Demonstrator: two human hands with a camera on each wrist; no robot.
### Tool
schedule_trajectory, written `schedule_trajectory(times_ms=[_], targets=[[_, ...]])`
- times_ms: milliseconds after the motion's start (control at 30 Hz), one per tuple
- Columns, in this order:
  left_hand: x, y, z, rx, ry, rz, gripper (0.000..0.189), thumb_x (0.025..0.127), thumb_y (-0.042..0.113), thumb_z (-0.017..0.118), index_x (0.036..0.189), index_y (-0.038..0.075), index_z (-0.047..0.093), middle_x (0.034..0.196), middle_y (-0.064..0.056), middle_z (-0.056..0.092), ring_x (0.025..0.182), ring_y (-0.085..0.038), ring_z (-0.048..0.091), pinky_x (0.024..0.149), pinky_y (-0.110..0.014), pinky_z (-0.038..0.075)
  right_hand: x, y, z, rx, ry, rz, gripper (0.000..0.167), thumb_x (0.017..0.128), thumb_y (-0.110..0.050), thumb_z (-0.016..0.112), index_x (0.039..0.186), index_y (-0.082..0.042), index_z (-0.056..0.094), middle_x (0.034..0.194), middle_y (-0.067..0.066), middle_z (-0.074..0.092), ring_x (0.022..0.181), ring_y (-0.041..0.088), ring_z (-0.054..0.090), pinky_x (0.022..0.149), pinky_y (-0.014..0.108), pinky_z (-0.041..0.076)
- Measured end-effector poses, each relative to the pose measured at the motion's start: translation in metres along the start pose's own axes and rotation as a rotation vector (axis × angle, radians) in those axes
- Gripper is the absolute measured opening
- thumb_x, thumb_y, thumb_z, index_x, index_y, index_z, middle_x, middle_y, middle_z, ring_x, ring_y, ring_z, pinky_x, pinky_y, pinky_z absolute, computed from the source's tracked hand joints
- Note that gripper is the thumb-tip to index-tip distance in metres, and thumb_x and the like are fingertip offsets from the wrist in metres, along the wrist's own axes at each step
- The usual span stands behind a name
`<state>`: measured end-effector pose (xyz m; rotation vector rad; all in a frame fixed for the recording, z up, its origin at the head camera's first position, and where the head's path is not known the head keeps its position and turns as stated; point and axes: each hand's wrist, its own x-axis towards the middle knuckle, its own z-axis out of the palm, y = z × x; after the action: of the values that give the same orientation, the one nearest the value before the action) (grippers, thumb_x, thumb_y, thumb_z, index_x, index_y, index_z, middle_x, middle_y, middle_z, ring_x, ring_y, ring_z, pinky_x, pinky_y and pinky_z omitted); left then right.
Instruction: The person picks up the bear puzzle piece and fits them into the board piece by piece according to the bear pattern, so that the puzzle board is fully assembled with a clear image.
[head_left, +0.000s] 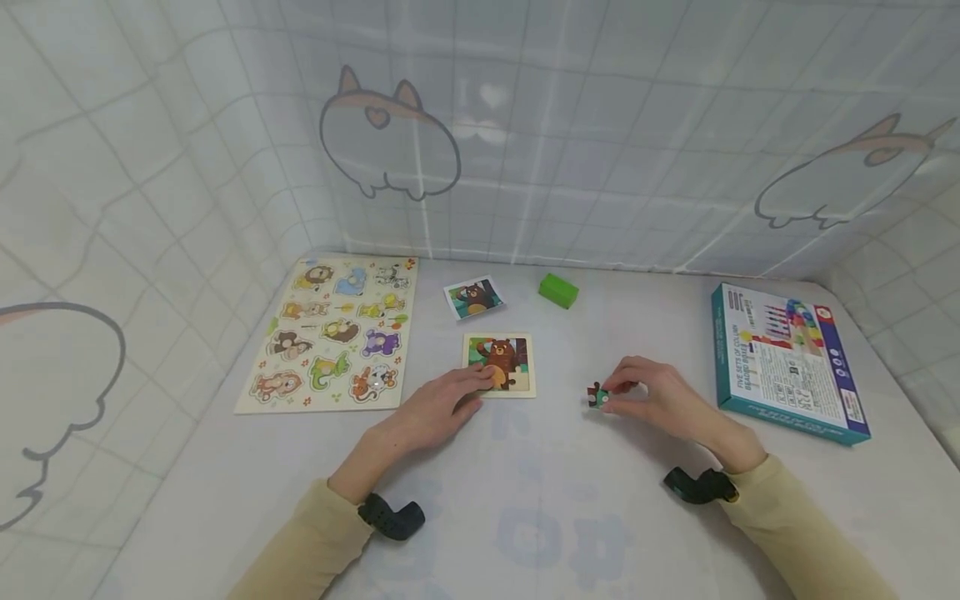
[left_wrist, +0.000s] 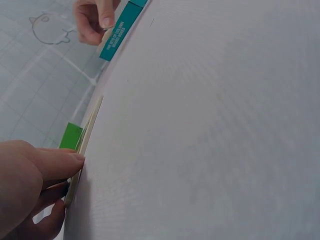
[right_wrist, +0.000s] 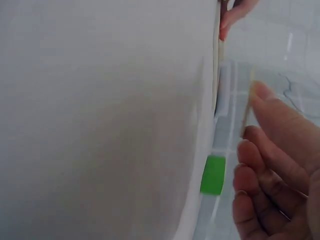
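Note:
On the table, a small square bear jigsaw puzzle (head_left: 499, 350) lies in a pale tray, with a gap at its lower right. My left hand (head_left: 438, 408) rests on the tray's lower left corner, its fingers reaching over the bear picture. The left wrist view shows the fingertips (left_wrist: 75, 159) right at the tray's edge. To the right of the tray, my right hand (head_left: 652, 396) pinches a jigsaw piece (head_left: 596, 395), brown and green, between thumb and fingers. The right wrist view shows this piece edge-on (right_wrist: 248, 107), raised off the table.
Behind the tray lie a bear picture card (head_left: 474, 297) and a green block (head_left: 558, 290). At left is a wooden animal puzzle board (head_left: 330, 333); at right, a teal-edged bead box (head_left: 787, 358). A white tiled-pattern cloth (head_left: 570, 150) rises at the back.

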<state>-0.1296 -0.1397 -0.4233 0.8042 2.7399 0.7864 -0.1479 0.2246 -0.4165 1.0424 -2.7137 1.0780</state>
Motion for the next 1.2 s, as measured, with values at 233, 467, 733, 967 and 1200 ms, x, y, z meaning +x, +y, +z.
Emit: schedule_trajectory(times_ms=[233,467,733,967,1200], targets=[[0.0,-0.001,0.001,-0.005,-0.005,-0.012,0.039,0.104,0.021,0.054,0.142,0.012,0.056,0.158,0.001,0.041,0.148,-0.021,0.035,0.122,-0.042,0.031,0.031,-0.015,0.018,-0.002,-0.016,-0.008,0.019,0.078,-0.014,0.085,0.094,-0.01,0.075,0.087,-0.005,0.066,0.08,0.014,0.064,0.07,0.035,0.059],[0.0,-0.001,0.001,0.005,-0.006,-0.014,0.039,0.104,0.021,0.054,0.142,0.013,0.056,0.158,0.002,0.041,0.148,-0.021,0.035,0.121,-0.042,0.032,0.053,-0.026,0.034,0.04,-0.044,0.001,0.018,0.081,-0.016,0.084,0.094,-0.008,0.075,0.088,-0.001,0.067,0.082,0.019,0.065,0.073,0.036,0.059],[0.0,-0.001,0.001,0.003,-0.005,-0.012,0.039,0.104,0.021,0.055,0.142,0.013,0.056,0.158,0.002,0.041,0.147,-0.021,0.036,0.121,-0.043,0.033,0.071,-0.029,0.047,0.016,-0.065,-0.036,0.018,0.082,-0.019,0.083,0.094,-0.009,0.075,0.087,-0.001,0.066,0.081,0.016,0.064,0.071,0.034,0.057],[0.001,-0.002,0.001,0.007,-0.01,-0.01,0.04,0.104,0.022,0.054,0.143,0.014,0.055,0.159,0.002,0.04,0.148,-0.021,0.035,0.121,-0.043,0.033,0.083,-0.032,0.057,-0.004,-0.084,-0.039,0.02,0.084,-0.021,0.082,0.097,-0.008,0.076,0.09,-0.001,0.067,0.08,0.018,0.059,0.068,0.032,0.052],[0.002,-0.002,0.001,0.012,-0.014,0.007,0.04,0.104,0.022,0.054,0.143,0.013,0.055,0.159,0.0,0.04,0.148,-0.022,0.035,0.121,-0.044,0.033,0.085,-0.031,0.065,-0.036,-0.063,-0.053,0.02,0.085,-0.021,0.082,0.098,-0.008,0.076,0.091,0.0,0.066,0.082,0.014,0.061,0.072,0.032,0.054]])
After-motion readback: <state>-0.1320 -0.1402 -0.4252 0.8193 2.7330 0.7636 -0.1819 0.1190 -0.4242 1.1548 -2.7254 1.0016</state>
